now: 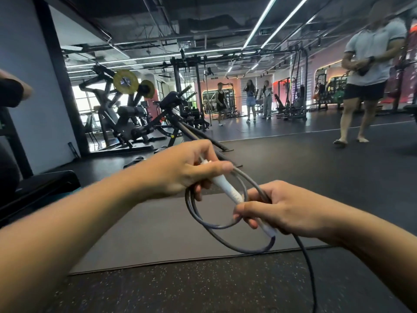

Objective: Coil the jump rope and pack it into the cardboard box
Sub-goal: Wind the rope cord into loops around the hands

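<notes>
A grey jump rope (204, 222) with white handles hangs between my hands above a gym floor. My left hand (180, 170) grips the upper end of a white handle (228, 189) together with several rope loops. My right hand (284, 208) holds the lower part of the handle and the rope against it. The loops droop below both hands, and one loose strand (309, 272) trails down to the bottom edge. No cardboard box is in view.
A grey mat (158, 233) lies on the speckled black floor below my hands. A black padded bench (38, 188) stands at the left. Weight machines (126, 114) fill the back left. A person (370, 71) walks at the right; three more stand far back.
</notes>
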